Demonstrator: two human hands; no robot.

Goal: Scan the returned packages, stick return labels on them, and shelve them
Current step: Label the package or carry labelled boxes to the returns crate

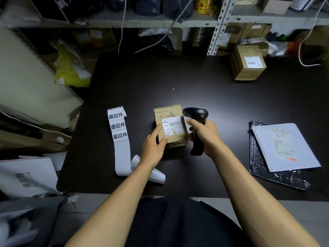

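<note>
A small brown cardboard package [175, 138] with a white barcode label lies in the middle of the black table [142, 82]. My left hand [154, 145] grips its left side, thumb on the label. My right hand [204, 136] holds a black barcode scanner [195, 114] by the handle, its head just right of the package's top edge. A strip of white return labels [119, 130] with black print lies to the left, its blank tail curling under my left forearm.
A white mailer [284, 147] lies on a black bubble mailer [263, 172] at the right. A taped brown box [247, 63] stands at the far right of the table. Shelves [160, 22] with parcels run behind. Yellow bag [69, 68] and packages lie left.
</note>
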